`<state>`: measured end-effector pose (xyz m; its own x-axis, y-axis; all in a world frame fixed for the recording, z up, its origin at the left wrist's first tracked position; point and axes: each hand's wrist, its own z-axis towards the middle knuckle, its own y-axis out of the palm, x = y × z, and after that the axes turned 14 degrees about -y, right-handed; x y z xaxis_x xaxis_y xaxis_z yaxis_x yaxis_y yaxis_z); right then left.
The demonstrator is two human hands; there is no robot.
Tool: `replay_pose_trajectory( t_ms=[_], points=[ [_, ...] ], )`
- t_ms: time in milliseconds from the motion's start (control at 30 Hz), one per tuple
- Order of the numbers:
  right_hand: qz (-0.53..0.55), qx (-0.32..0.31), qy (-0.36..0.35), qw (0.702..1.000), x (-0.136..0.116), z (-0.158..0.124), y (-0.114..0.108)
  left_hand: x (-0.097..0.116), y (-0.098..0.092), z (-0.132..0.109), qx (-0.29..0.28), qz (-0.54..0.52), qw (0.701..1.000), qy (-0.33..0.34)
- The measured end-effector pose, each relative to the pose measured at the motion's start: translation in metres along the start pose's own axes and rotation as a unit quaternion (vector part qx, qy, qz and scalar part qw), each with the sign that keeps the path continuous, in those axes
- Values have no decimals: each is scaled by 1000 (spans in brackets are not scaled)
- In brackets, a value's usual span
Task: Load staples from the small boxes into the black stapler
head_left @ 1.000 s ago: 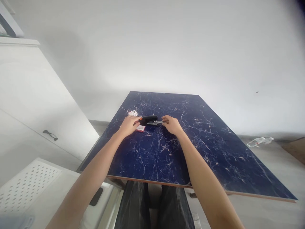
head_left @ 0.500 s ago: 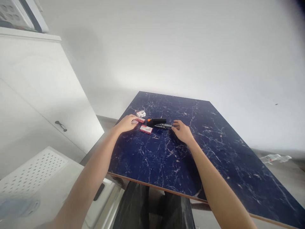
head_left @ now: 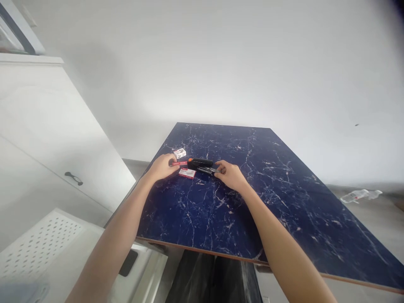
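Note:
My left hand (head_left: 162,167) is closed round the left end of a small red box (head_left: 181,163), with thumb and fingers at its sides. Behind it stands a small white box (head_left: 179,153) with dark print. Nearer to me a red-and-white box (head_left: 187,173) lies flat. A black stapler (head_left: 202,163) with an orange part at its left end rests to the right of the boxes, its metal rail swung out. My right hand (head_left: 232,174) has its fingers curled on the rail's right end. The fingertips there are partly hidden.
The blue marbled table (head_left: 202,214) stands by a white wall. At left are a white cabinet (head_left: 41,139) with a dark handle (head_left: 73,178) and a white perforated surface (head_left: 41,240). Clear plastic packaging (head_left: 360,195) lies beyond the table's right edge.
My right hand has moved in to the stapler's rail, its fingers now curled. My left hand has shifted on the red box, which has turned slightly. The whole view has shifted a little.

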<state>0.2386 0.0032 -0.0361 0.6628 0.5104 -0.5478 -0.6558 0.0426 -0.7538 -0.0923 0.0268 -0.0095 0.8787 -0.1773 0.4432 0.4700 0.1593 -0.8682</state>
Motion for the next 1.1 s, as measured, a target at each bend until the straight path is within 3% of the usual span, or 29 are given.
replay_pose_trajectory(
  t_ms=[167, 267, 333, 400, 500, 567, 667, 800, 1000, 1100],
  points=[
    [-32, -19, 6, 999, 1, -5, -19, 12, -12, -8, -97, -85, 992, -3],
    [-32, -24, 20, 999, 2, -7, -28, 25, -19, -14, -193, -85, 977, 35],
    [-24, -48, 27, 998, 7, -9, -37, 30, -20, -16, -224, -79, 969, 67],
    [-17, -73, 37, 997, 15, -13, -50, 28, -14, -14, -156, -85, 982, 68],
    [-1, -103, 56, 993, 34, -21, -71, 13, 5, 1, 45, -64, 997, 18],
    [21, -121, 61, 991, 47, -27, -83, 1, 19, 16, 77, -2, 997, -6],
    [53, -140, 63, 987, 57, -36, -95, -11, 32, 35, 44, 44, 998, -27],
    [83, -150, 63, 983, 55, -41, -100, -6, 36, 42, -12, 16, 999, -32],
    [98, -157, 70, 980, 50, -41, -100, 5, 43, 44, -4, 21, 999, 27],
    [139, -155, 67, 976, 51, -41, -98, 11, 44, 44, -43, -6, 998, 48]
  ],
)
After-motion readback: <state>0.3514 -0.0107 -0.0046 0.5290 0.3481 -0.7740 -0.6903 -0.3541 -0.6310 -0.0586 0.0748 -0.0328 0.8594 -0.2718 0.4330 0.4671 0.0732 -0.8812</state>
